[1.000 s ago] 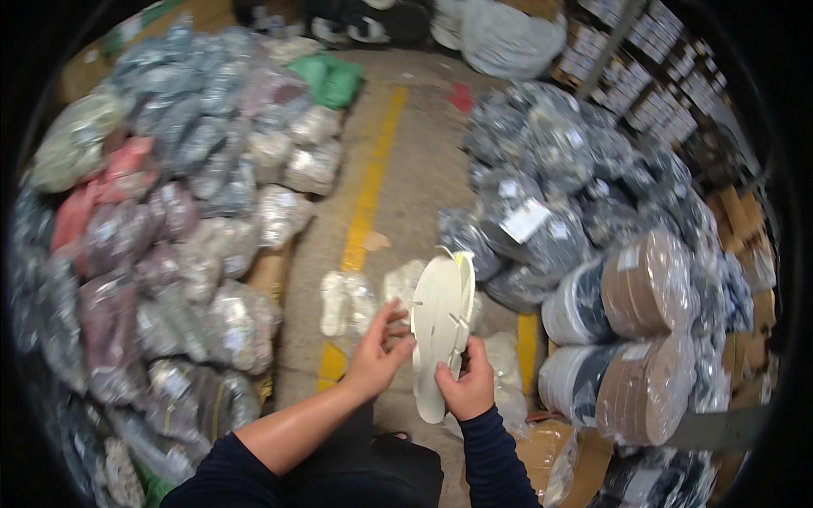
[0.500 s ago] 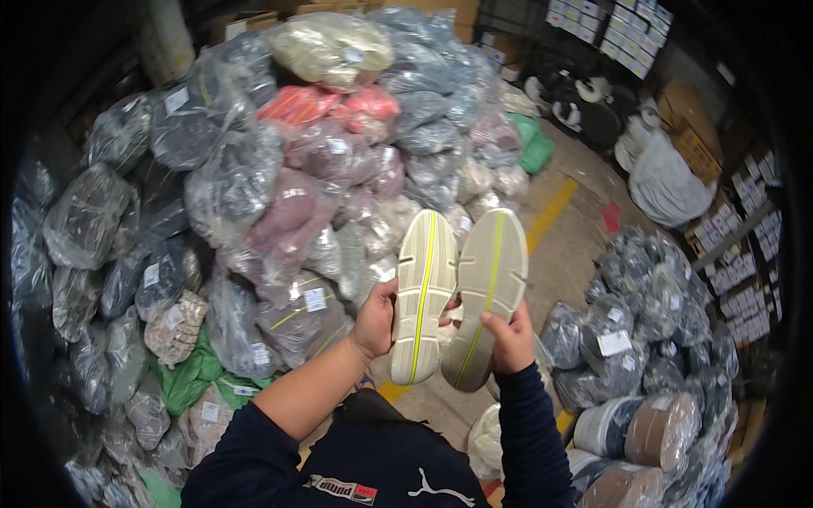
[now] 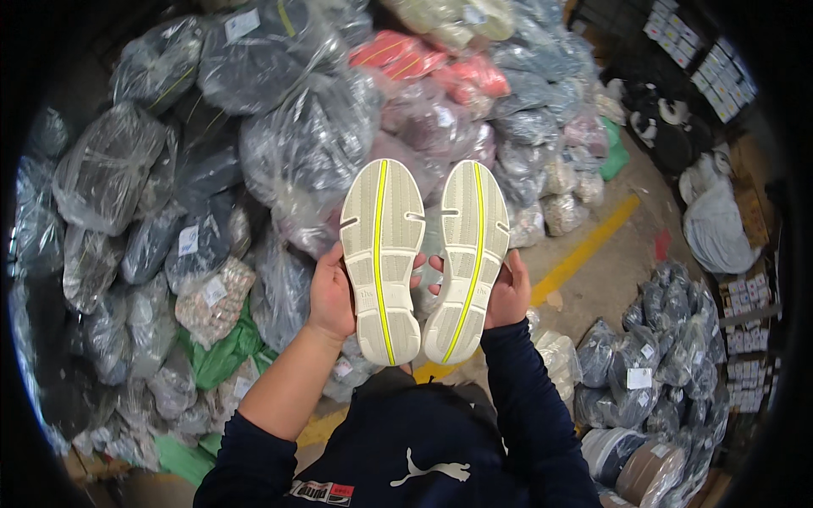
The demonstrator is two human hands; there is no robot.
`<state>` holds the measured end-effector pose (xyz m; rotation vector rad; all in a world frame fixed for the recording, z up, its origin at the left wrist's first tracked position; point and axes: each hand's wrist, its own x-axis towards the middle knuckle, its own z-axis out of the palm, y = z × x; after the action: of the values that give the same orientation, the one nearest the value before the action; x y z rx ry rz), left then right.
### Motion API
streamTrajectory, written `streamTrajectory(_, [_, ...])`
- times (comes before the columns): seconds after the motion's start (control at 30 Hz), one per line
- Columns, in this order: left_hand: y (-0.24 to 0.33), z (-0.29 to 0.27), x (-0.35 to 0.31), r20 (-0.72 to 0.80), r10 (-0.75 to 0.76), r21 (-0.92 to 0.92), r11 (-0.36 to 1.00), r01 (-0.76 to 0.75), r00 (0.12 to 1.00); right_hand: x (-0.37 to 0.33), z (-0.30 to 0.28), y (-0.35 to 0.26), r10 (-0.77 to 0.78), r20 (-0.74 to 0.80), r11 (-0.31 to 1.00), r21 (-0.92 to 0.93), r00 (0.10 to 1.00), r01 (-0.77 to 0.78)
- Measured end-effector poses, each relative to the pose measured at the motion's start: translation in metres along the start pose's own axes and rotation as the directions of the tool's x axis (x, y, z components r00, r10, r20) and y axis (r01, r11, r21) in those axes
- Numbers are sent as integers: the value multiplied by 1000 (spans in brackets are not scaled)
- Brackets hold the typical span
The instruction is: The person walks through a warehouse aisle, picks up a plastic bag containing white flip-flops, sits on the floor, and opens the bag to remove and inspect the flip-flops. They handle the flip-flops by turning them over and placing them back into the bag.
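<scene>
Held up in front of me is a pair of off-white shoe soles, their grooved undersides facing me, each with a yellow-green stripe running along its length. My left hand (image 3: 332,292) grips the left sole (image 3: 400,271) by its outer edge, with fingertips showing at the inner edge. The right sole (image 3: 461,275) is held the same way in my right hand (image 3: 508,292), the thumb lying along its outer side. Both soles stand toe end up, a narrow gap between them. What lies behind them is hidden.
A large pile of clear plastic bags (image 3: 309,135) with grey, red and purplish contents fills the left and far side. More bags (image 3: 627,372) and wrapped rolls (image 3: 650,470) stand at the right. A yellow line (image 3: 584,254) crosses the floor. Stacked boxes (image 3: 749,339) line the far right.
The soles have moved left in view and come level, with a wider gap between their toe ends. The right sole now faces me more squarely. The surroundings have shifted rightward.
</scene>
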<state>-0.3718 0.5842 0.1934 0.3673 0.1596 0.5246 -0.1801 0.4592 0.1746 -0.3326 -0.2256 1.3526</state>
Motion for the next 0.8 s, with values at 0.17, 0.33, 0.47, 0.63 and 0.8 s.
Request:
streamTrajectory(0.17, [26,-26,-20,-86,91,-74,993,-97,992,38,-9,36,198,-28,980,-18,980,-198])
streamTrajectory(0.33, [35,-31,-44,-188,210,33,978,-208,960,71,-5,56,343,2,935,-96,939,-341])
streamTrajectory(0.47, [47,-26,-66,-128,345,20,938,-345,930,95,11,73,491,127,871,-35,862,-491])
streamTrajectory(0.63, [54,-19,-93,-147,512,64,859,-508,846,116,33,102,571,172,821,-123,803,-558])
streamTrajectory(0.8, [60,-11,-117,-145,599,144,800,-582,788,123,50,127,635,213,769,-92,742,-632])
